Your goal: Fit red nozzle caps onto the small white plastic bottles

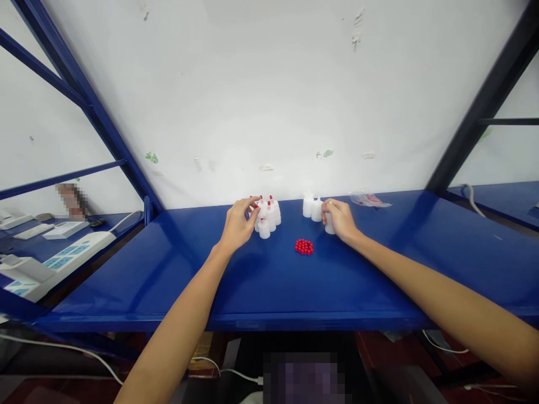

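At the left cluster of small white bottles with red caps (273,213), my left hand (241,221) is beside the nearest ones, thumb and forefinger parted around a red cap. Its other fingers are partly hidden behind the hand. My right hand (341,217) is closed around a small white bottle (329,226), covering much of it. Just left of that hand stand a few white bottles (312,207) with no red caps showing. A small patch of loose red caps (304,247) lies on the blue table (269,286) between my hands, nearer to me.
Behind the right hand lies a clear plastic bag (370,200) with something red in it. A white wall (273,101) borders the back of the table. Blue frame posts (101,118) rise at the left, near a white power strip (63,264) on a neighbouring surface.
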`<action>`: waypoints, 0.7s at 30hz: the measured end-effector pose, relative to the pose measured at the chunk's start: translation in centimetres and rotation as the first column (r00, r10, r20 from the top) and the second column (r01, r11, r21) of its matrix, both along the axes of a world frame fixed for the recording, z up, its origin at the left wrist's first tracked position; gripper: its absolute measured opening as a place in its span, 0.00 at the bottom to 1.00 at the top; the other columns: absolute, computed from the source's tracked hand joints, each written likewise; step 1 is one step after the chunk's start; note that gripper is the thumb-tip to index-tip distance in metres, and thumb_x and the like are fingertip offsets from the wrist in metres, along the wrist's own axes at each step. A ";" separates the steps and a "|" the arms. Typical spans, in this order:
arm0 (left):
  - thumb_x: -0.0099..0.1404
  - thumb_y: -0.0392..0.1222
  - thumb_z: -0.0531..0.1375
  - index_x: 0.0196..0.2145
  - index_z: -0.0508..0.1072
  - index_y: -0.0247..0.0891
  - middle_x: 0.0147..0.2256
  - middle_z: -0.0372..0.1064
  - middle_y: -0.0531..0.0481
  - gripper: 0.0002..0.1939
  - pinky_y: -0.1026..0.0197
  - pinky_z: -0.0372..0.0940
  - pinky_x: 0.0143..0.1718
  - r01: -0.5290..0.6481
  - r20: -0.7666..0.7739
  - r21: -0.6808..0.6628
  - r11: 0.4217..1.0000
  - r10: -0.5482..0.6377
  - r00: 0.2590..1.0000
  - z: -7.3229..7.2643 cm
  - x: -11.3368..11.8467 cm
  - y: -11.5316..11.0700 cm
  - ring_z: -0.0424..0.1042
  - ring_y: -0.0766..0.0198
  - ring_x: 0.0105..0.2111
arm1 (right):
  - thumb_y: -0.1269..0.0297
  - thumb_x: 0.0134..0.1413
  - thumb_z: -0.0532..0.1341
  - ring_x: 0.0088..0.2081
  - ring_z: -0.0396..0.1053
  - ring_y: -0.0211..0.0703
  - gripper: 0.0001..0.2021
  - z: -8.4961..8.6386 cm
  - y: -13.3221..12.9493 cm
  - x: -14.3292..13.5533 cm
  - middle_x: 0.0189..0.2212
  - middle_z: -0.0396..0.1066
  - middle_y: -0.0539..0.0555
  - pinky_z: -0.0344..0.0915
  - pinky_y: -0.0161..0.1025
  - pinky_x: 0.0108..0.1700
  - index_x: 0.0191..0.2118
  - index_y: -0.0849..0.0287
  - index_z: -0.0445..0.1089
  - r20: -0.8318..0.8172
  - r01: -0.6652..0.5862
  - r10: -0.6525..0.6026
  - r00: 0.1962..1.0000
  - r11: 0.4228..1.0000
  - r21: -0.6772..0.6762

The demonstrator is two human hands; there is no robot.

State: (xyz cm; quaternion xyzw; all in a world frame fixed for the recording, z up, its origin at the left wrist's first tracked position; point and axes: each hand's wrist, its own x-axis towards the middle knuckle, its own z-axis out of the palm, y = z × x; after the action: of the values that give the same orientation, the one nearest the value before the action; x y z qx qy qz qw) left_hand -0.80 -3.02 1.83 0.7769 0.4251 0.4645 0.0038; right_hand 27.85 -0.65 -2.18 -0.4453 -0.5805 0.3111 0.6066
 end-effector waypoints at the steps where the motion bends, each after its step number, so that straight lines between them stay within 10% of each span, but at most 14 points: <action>1: 0.68 0.42 0.57 0.51 0.71 0.39 0.40 0.75 0.48 0.15 0.62 0.66 0.39 -0.002 -0.006 0.003 1.000 0.002 1.000 -0.1 0.1 0.0 0.71 0.66 0.34 | 0.65 0.45 0.55 0.18 0.61 0.38 0.07 0.0 -0.4 -0.4 0.15 0.63 0.48 0.57 0.36 0.22 0.20 0.56 0.63 0.002 -0.043 0.043 0.999 0.999 -0.002; 21: 0.68 0.42 0.58 0.42 0.76 0.38 0.37 0.77 0.50 0.09 0.58 0.65 0.41 -0.086 -0.146 0.087 0.993 0.098 0.985 -0.9 0.3 0.1 0.70 0.63 0.33 | 0.64 0.45 0.56 0.19 0.62 0.38 0.04 0.5 -1.1 -1.6 0.17 0.65 0.48 0.59 0.37 0.24 0.25 0.57 0.64 -0.021 -0.230 0.229 0.973 0.971 -0.068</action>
State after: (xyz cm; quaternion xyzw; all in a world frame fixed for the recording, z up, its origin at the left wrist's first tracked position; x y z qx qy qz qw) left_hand -0.47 -2.88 0.95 0.7886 0.4406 0.4212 -0.0806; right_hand 26.28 -1.78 -1.65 -0.3940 -0.6131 0.4020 0.5544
